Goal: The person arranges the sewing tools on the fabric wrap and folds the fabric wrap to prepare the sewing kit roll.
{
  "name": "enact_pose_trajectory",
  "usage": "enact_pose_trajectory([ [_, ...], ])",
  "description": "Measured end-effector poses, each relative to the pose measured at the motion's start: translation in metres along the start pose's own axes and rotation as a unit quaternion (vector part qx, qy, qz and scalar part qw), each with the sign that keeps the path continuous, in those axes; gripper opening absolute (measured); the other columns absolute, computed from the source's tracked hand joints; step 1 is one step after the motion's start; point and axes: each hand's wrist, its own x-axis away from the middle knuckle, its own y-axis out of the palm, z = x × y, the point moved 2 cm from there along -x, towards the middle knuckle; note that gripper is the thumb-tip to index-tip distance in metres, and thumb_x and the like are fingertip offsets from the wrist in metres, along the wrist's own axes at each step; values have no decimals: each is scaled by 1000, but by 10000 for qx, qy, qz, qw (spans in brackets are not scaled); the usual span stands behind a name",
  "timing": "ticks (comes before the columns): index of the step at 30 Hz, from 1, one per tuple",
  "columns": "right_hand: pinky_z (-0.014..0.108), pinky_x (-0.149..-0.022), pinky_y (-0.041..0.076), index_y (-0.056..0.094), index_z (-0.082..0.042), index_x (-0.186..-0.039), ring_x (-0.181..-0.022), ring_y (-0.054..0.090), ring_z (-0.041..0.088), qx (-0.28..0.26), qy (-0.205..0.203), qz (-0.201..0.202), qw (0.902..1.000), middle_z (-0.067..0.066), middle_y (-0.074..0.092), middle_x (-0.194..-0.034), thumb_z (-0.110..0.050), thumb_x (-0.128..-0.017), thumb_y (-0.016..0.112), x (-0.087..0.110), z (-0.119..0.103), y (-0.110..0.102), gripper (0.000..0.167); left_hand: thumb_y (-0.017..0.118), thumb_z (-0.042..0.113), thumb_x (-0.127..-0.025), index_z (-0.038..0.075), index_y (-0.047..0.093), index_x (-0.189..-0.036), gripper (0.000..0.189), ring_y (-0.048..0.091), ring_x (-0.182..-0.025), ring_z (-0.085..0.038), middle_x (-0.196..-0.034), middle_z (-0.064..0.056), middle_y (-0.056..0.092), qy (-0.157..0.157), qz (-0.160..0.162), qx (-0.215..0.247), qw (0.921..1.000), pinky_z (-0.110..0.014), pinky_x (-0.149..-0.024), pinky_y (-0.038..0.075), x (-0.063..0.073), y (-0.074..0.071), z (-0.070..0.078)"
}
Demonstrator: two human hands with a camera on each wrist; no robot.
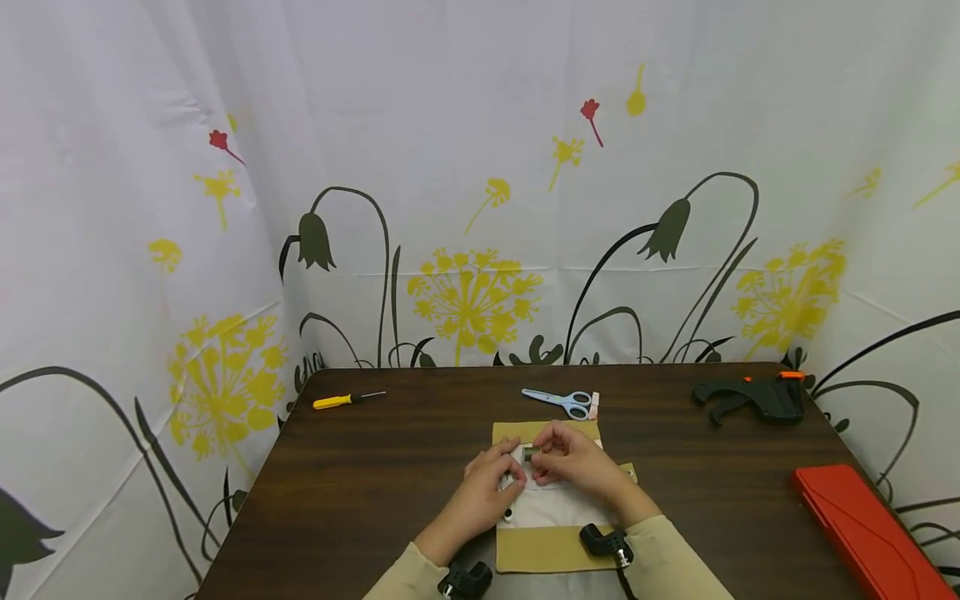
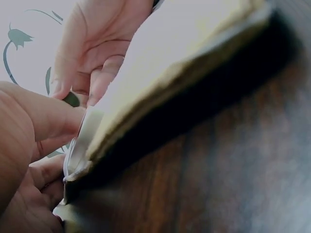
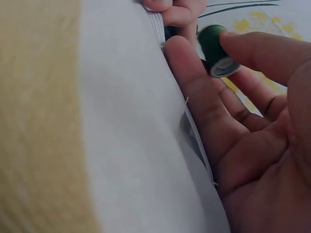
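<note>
A tan-and-white cloth case (image 1: 534, 550) lies unfolded at the table's front. My right hand (image 1: 573, 462) holds a green thread spool (image 3: 216, 51) between thumb and fingers, just above the case's white part. Along that part runs a pocket edge with a white gathered elastic strip (image 3: 156, 26). At this strip, my left hand (image 1: 491, 479) pinches the case's edge between thumb and fingers. In the left wrist view the left thumb (image 2: 53, 116) presses on the white edge, close to the right hand's fingertips. Beside the left wrist, a small dark-and-white item (image 1: 507, 515) sits on the case.
Behind the case lie light-blue scissors (image 1: 558, 402) and a small pale strip (image 1: 594, 406). A yellow-handled screwdriver (image 1: 337, 401) is at the back left. At the right are a black clamp (image 1: 761, 398) with orange parts and a red case (image 1: 862, 525). A patterned curtain (image 1: 480, 208) hangs behind.
</note>
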Motion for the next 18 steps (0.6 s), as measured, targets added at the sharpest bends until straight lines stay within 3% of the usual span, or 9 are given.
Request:
enact_pose_trajectory([
  [7, 33, -76, 68, 60, 7, -122, -87, 77, 18, 223, -6, 24, 9997, 16, 75, -100, -9, -103, 75, 1, -5, 2, 30, 76, 13, -98, 18, 69, -92, 11, 41, -159, -47, -164, -20, 55, 101, -6, -56, 9999, -81, -122, 23, 0, -1, -1],
  [11, 29, -71, 66, 65, 5, -121, -77, 74, 17, 434, 8, -29, 9991, 14, 74, -96, -12, -102, 77, 0, -4, 4, 28, 74, 14, -100, 20, 67, -90, 14, 41, -160, -46, -164, -19, 55, 55, -34, -100, 9999, -80, -124, 23, 1, -2, -2],
  [14, 25, -62, 60, 70, -1, -119, -65, 66, 13, 792, 5, -3, 9969, 8, 72, -88, -17, -100, 80, 0, -4, 3, 26, 72, 14, -102, 20, 66, -91, 14, 38, -162, -44, -165, -17, 54, -45, -79, -43, 9999, -78, -126, 21, 1, -2, -3],
  [18, 20, -59, 49, 75, -10, -114, -65, 56, 9, 1311, -40, 144, 9913, 2, 68, -88, -24, -98, 83, 1, -4, 2, 22, 71, 13, -103, 19, 66, -93, 13, 36, -163, -44, -166, -16, 53, -71, -146, 23, 9999, -78, -127, 20, 1, -1, -3],
])
